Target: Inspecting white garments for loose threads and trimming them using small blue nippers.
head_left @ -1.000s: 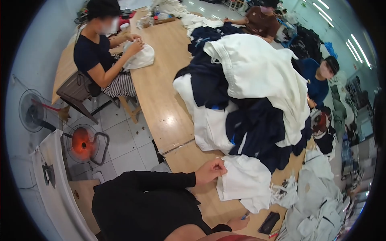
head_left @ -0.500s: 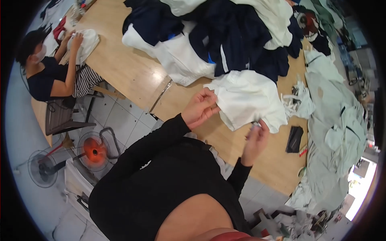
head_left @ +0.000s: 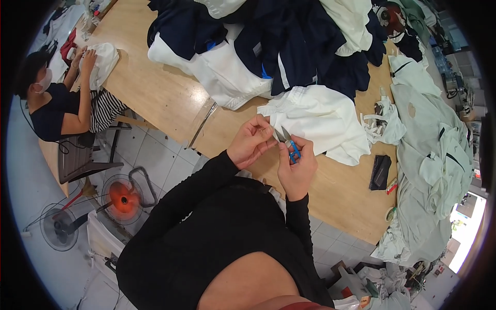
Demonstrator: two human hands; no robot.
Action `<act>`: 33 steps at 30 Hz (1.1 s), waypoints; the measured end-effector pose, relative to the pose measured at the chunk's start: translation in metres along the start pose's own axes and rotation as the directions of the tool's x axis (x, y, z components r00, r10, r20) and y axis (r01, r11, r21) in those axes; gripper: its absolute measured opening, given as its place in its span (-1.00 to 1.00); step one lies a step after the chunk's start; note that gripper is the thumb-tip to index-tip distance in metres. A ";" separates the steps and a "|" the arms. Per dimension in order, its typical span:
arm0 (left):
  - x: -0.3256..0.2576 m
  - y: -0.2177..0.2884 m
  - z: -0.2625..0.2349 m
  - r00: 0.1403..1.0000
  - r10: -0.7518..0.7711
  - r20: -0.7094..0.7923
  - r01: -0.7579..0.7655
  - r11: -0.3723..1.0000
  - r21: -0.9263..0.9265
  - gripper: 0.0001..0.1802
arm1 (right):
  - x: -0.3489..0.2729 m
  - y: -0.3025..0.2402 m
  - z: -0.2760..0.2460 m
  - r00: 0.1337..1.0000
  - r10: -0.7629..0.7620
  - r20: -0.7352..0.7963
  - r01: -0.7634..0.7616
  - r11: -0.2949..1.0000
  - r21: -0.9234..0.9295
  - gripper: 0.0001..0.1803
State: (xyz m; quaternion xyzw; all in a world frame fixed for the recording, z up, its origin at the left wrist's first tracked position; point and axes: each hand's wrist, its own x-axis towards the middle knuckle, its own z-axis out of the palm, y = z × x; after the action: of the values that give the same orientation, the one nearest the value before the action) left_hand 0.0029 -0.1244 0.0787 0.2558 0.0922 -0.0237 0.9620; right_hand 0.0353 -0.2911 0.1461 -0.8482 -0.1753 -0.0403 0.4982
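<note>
The right hand (head_left: 298, 168) grasps a pair of small scissors (head_left: 294, 153) with blue handles, its thumb and fingers wrapped about the grip. The blades stand apart in a narrow V (tips toward the far left), just beside the left hand (head_left: 252, 142). That hand is turned partly palm up, its fingers bent and the thumb close to the forefinger, at the left edge of a white garment (head_left: 323, 121). I cannot tell whether it pinches the cloth or something finer (the gap there is too small to make out).

The white garment lies on the near part of the wooden table (head_left: 341, 201), just beyond both hands, with its gathered band toward the left. On its far side, a large heap of navy and white clothes (head_left: 310, 51) spreads over the table. To the right sits a loose bunch of white scraps (head_left: 386, 124); nearer, at the right edge, are a black case (head_left: 380, 172), a slim red item (head_left: 391, 186) and a roll of tape (head_left: 391, 214). Pale grey-green cloth (head_left: 434, 155) is piled along the right.

On the far left, a seated co-worker (head_left: 54, 113) (masked, in striped trousers) has both hands on a white cloth (head_left: 105, 64). A fan (head_left: 123, 199) with an orange centre stands on the tiled floor (head_left: 150, 155) at the near left.
</note>
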 end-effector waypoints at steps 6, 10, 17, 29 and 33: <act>0.003 0.006 0.015 0.999 0.019 0.037 -0.019 1.000 -0.002 -0.88 | 0.003 0.009 0.002 1.000 0.011 0.002 -0.011 1.000 0.006 -0.69; 0.005 0.002 0.011 0.997 0.065 0.043 -0.066 0.997 0.040 -0.88 | 0.005 0.002 0.006 0.999 0.042 -0.015 -0.042 0.999 0.010 -0.68; 0.003 -0.008 0.003 0.996 0.076 -0.048 -0.071 0.992 0.107 -0.88 | 0.012 0.008 0.016 0.994 -0.102 -0.051 0.095 0.989 -0.116 -0.67; 0.006 -0.017 0.001 0.989 0.114 -0.100 -0.096 0.981 0.167 -0.87 | 0.011 0.009 0.009 0.990 -0.070 -0.121 0.056 0.992 -0.112 -0.70; 0.010 -0.016 0.013 0.987 0.150 -0.062 -0.145 0.986 0.088 -0.88 | 0.010 0.018 0.000 0.988 -0.031 -0.154 0.015 0.994 -0.104 -0.71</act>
State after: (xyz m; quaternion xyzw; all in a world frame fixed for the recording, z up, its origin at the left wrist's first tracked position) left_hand 0.0138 -0.1445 0.0806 0.3024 0.1048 0.0526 0.9459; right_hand 0.0506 -0.2970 0.1334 -0.8648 -0.1434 -0.1211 0.4656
